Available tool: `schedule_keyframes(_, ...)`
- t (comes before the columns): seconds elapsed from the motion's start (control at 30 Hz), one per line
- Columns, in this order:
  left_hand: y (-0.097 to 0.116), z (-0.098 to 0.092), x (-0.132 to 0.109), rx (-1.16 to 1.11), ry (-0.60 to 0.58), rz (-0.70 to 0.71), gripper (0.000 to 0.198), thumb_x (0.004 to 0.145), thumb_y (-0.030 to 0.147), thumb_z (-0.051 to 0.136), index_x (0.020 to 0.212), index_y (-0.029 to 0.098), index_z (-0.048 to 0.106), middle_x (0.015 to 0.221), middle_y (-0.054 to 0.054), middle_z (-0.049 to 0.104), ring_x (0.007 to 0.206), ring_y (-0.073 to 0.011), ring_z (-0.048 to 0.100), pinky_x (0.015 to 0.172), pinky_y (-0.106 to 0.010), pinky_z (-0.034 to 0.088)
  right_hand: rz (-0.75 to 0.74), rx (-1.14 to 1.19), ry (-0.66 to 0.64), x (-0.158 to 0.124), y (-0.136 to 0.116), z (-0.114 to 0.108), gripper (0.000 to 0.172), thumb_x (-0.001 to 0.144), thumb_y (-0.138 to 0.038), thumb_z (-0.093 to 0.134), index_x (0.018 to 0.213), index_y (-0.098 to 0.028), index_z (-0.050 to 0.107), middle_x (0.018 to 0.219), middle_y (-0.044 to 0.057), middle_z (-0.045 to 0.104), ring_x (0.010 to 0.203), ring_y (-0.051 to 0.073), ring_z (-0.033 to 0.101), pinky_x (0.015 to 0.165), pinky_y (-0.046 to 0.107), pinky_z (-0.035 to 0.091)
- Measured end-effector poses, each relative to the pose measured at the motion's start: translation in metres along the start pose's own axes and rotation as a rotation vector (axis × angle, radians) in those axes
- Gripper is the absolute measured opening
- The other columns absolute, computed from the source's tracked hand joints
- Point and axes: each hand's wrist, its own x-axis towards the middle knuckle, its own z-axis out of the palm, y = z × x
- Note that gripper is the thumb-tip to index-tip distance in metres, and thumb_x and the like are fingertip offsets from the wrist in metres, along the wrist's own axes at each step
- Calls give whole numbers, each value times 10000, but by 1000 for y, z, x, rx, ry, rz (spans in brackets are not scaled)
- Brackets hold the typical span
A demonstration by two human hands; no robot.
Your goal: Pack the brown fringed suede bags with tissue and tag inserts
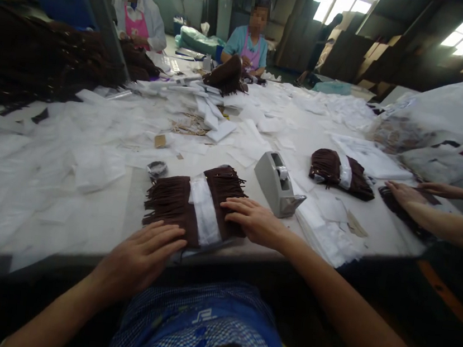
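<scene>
A brown fringed bag point(173, 200) lies flat near the front edge of the table, with a white wrapping band point(205, 210) across its middle. My left hand point(143, 253) rests with fingers stretched out on the bag's near left corner. On its right side lies my right hand point(253, 219), fingers extended and flat, just right of the band. A grey tape dispenser point(277, 187) stands close behind my right hand. Beyond the bag's far left corner sits a roll of tape point(156, 170).
A second banded brown fringed bag point(333, 169) lies to the right. At the right edge, another person's hands point(408, 195) press on a dark item. White sheets point(84, 166) cover much of the table point(111, 220). Two people in pink aprons work across it.
</scene>
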Motion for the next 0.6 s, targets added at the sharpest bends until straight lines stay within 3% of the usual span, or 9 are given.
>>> schedule_keyframes(0.1, -4, 7, -3, 44, -12, 44, 464, 868, 87, 474, 1254, 278, 645, 1336, -56, 637, 1239, -241, 594, 1075, -413, 499, 101, -128, -39, -14, 13, 1, 389, 789, 59, 504, 1021, -193, 687, 1413, 84, 572, 1379, 250, 454, 1110, 470, 421)
schedule_keyframes(0.27, -27, -8, -34, 134, 17, -115, 372, 845, 82, 440, 1019, 284, 699, 1253, -51, 672, 1121, -246, 659, 978, -418, 570, 282, -154, 77, -48, 25, -11, 409, 779, 83, 469, 890, -219, 720, 1370, 50, 612, 1310, 250, 532, 1062, 482, 467)
schedule_keyframes(0.4, -35, -19, -40, 227, -77, -313, 300, 830, 116, 419, 898, 220, 692, 1286, -104, 642, 1157, -305, 630, 1004, -506, 528, 515, 16, 179, -48, 20, -8, 454, 800, 41, 446, 910, -261, 767, 1317, -1, 652, 1158, 203, 653, 1031, 380, 516)
schedule_keyframes(0.5, -34, -24, -41, 314, -200, -502, 289, 824, 123, 413, 846, 182, 696, 1235, -148, 662, 1079, -322, 662, 887, -493, 570, 635, 104, 117, -46, 19, -1, 340, 826, -64, 534, 947, -250, 792, 1235, 31, 702, 1092, 251, 692, 999, 403, 540)
schedule_keyframes(0.6, -25, -31, -35, 337, -173, -644, 291, 874, 183, 422, 943, 214, 703, 1243, -91, 675, 980, -296, 696, 784, -442, 588, 664, 260, 90, -44, 19, 3, 231, 904, -293, 585, 1007, -242, 785, 1067, 33, 766, 1001, 260, 724, 915, 384, 577)
